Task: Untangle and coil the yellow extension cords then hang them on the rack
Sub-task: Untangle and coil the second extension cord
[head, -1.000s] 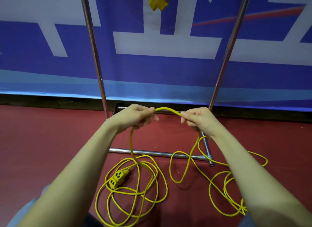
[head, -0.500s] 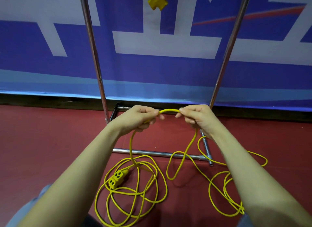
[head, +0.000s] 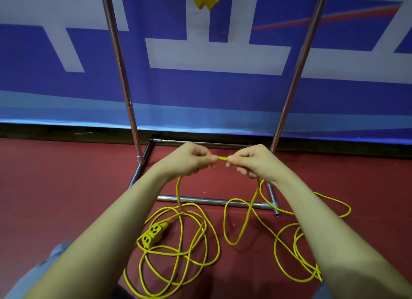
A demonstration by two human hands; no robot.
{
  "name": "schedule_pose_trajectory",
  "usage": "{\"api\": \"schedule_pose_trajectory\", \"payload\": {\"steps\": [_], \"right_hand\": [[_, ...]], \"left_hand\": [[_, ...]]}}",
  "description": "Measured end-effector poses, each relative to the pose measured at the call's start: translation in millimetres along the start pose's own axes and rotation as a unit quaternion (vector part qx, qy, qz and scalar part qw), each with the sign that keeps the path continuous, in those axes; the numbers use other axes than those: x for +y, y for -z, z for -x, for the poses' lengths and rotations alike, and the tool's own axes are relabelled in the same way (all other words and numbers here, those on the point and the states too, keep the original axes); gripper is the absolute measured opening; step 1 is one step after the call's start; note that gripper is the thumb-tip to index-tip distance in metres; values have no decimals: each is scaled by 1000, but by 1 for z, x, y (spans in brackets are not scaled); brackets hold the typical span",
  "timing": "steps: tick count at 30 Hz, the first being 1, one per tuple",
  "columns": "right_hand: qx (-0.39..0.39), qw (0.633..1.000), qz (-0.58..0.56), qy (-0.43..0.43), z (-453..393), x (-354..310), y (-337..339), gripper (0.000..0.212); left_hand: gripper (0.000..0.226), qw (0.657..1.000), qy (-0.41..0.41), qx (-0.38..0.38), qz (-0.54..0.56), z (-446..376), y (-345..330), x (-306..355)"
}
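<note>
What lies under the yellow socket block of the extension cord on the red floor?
The yellow socket block rests on loops of the yellow extension cord. Whether it also touches the red floor beneath is hidden.

Yellow cord [head: 178,243] (floor loops) before chrome rack [head: 124,87].

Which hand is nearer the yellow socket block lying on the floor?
Left. The left hand is above the socket block, slightly to its right; the right hand is farther right.
</note>
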State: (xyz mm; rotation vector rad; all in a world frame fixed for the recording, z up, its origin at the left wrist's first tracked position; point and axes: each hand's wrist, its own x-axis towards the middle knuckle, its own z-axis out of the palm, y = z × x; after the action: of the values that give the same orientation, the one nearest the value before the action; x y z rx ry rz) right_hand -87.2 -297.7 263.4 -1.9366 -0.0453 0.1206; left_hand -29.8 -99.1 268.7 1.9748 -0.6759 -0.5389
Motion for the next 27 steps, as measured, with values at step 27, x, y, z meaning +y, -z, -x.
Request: {"api": "schedule_pose_trajectory", "payload": {"steps": [27], "right_hand": [[2, 998, -61, -10, -4, 21, 1, 31]], "left_hand": [[21, 942, -77, 243, 218, -2, 34, 1]]}}
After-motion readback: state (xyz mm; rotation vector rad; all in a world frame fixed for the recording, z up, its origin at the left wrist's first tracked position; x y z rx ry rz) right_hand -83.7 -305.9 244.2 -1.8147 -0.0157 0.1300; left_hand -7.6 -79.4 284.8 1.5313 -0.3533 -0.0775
